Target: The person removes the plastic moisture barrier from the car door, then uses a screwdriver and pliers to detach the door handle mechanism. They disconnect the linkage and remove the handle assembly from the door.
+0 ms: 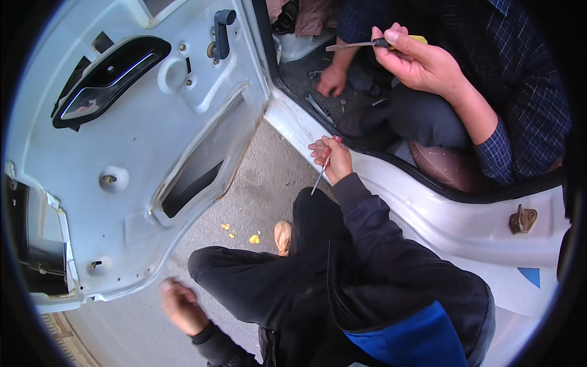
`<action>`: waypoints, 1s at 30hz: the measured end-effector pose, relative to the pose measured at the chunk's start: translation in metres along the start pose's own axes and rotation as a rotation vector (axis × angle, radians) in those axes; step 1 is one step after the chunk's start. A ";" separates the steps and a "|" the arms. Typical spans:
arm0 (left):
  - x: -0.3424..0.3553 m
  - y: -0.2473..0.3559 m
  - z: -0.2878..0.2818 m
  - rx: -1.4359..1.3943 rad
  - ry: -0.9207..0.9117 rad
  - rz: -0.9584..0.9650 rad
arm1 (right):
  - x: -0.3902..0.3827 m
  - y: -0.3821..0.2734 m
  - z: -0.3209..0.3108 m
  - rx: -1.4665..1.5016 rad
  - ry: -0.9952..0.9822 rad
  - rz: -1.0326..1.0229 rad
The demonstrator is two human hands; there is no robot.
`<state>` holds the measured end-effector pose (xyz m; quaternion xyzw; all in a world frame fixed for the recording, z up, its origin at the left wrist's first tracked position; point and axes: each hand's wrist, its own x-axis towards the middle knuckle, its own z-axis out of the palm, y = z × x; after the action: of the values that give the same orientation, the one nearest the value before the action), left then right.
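My right hand [335,160] grips a screwdriver [320,175] by its red handle, beside the white door sill. The screwdriver's thin metal shaft points down toward my knee. My left hand [182,307], slightly blurred, hangs near the lower edge of the opened car door [137,183]; its fingers are loosely bent and apart, with nothing seen in them. Inside the car, a co-worker's raised hand [422,64] holds another screwdriver [358,45], flat-bladed, with a yellow and black handle. The co-worker's other hand [332,81] reaches down to the car floor.
The bare door panel carries a black inner handle [110,79] and a window crank [224,33]. A white sill [293,122] divides the car's inside from the pavement. A metal latch striker [523,219] sticks out at the right. Several yellow leaves [254,239] lie by my shoe [282,237].
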<state>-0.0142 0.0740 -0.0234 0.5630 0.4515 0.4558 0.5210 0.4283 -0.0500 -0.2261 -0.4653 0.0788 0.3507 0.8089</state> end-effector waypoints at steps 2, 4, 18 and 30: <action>0.011 0.044 -0.037 0.009 0.438 0.169 | -0.023 -0.009 0.013 0.057 -0.174 0.009; 0.027 0.090 -0.077 -0.076 0.548 0.431 | -0.049 -0.021 0.033 -0.123 -0.239 -0.118; 0.118 0.228 -0.073 0.252 0.162 0.759 | -0.246 -0.098 0.197 -0.346 -0.844 -0.508; 0.124 0.227 -0.056 0.386 0.315 0.781 | -0.291 -0.080 0.236 -0.280 -0.952 -0.563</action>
<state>-0.0401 0.1948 0.2107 0.7016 0.3558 0.6054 0.1209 0.2172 -0.0290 0.0926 -0.3617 -0.4687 0.2996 0.7482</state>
